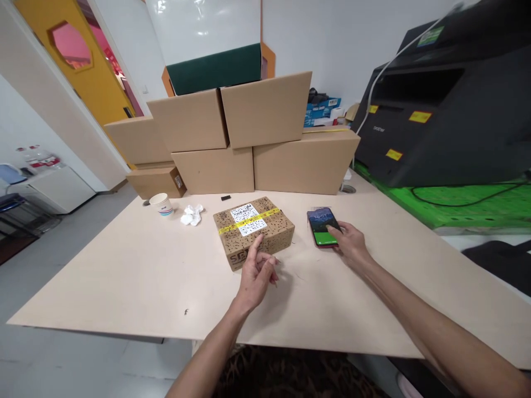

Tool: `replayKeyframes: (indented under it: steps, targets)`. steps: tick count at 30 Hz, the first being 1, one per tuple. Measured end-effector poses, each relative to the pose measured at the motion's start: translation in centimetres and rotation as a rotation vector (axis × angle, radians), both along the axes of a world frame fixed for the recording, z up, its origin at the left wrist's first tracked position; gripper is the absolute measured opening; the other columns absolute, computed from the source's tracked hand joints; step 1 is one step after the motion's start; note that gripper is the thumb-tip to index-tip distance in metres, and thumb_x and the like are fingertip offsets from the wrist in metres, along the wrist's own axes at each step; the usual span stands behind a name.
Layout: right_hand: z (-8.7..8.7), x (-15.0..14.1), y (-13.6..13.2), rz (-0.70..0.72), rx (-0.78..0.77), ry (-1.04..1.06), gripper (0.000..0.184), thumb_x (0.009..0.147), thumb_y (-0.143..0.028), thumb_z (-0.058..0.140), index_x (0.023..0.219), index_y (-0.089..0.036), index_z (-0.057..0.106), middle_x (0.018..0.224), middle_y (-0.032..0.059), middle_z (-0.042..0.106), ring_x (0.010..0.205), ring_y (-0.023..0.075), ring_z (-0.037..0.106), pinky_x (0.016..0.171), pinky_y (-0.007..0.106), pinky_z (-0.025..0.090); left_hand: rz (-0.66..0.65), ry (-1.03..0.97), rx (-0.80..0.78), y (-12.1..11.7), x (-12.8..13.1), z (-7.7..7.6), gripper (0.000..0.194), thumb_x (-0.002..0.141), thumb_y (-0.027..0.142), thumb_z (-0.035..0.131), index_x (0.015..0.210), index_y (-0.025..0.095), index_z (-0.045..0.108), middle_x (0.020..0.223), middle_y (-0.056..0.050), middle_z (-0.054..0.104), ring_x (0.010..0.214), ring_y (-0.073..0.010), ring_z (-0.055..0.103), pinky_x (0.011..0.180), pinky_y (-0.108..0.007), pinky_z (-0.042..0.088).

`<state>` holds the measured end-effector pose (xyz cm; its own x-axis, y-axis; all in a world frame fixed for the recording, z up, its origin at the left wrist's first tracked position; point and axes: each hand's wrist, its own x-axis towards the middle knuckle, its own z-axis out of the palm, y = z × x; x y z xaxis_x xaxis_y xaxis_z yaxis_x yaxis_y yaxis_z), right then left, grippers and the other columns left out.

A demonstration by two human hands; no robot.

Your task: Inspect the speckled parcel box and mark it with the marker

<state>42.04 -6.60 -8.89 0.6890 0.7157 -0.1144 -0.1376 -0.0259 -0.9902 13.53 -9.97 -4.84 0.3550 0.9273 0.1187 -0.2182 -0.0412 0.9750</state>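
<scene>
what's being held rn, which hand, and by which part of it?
The phone, in the right hand, by its lower right side, thumb on top. Left hand: nothing visibly held.

Your tabletop (124, 282) looks smooth and matt, like wood. At twelve o'clock you have a matt cardboard parcel (276, 225) with a paper label (252, 228) and plastic-looking tape (271, 213); at one, your phone screen (320, 221) is smooth and glossy. At eleven you see crumpled paper tissue (192, 215) and a smooth paper cup (161, 204); farther out at twelve, a glossy whiteboard (203, 27).
</scene>
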Motion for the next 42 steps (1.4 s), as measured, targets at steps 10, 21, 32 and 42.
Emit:
replayKeyframes:
  steps: [10,21,32,42]
  targets:
    - [1.4,0.4,-1.9,0.210,-0.493,-0.861,0.106,0.078,-0.068,0.064,0.160,-0.009,0.029,0.133,0.0290,0.061,0.115,0.0443,0.065,0.091,0.051,0.051,-0.007,0.011,0.026,-0.1,0.2,-0.2,0.083,0.091,0.052,0.071,0.159,0.025,0.033,0.088,0.000,0.064,0.057,-0.0088,0.058,0.054,-0.022,0.050]
    - [2.6,-1.9,-2.7,0.295,-0.451,-1.187,0.078,0.093,-0.058,0.046,0.155,-0.010,0.040,0.129,0.0272,0.058,0.115,0.0441,0.062,0.091,0.055,0.051,0.222,0.057,0.383,-0.6,-1.5,1.1,0.035,0.099,0.040,0.061,0.130,0.023,0.066,0.094,-0.005,0.070,0.068,-0.0117,0.064,0.063,-0.025,0.054]
    - [5.6,-8.0,1.3,0.717,0.057,-0.302,0.076,0.084,-0.081,0.054,0.129,-0.022,0.070,0.133,0.0131,0.072,0.127,0.0356,0.062,0.110,0.050,0.046,0.436,0.060,-0.107,5.5,-6.2,3.7,0.061,0.082,0.055,0.075,0.132,0.022,0.064,0.142,-0.013,0.066,0.141,-0.0364,0.053,0.115,-0.049,0.045]
    - [8.0,-12.9,2.1,0.866,0.411,-0.119,0.059,0.089,-0.068,0.062,0.132,-0.027,0.066,0.140,0.0065,0.068,0.133,0.0271,0.060,0.115,0.043,0.043,0.554,-0.197,0.181,6.3,-11.9,4.3,0.077,0.071,0.031,0.080,0.143,0.032,0.054,0.159,-0.004,0.049,0.149,-0.0326,0.043,0.113,-0.039,0.049]
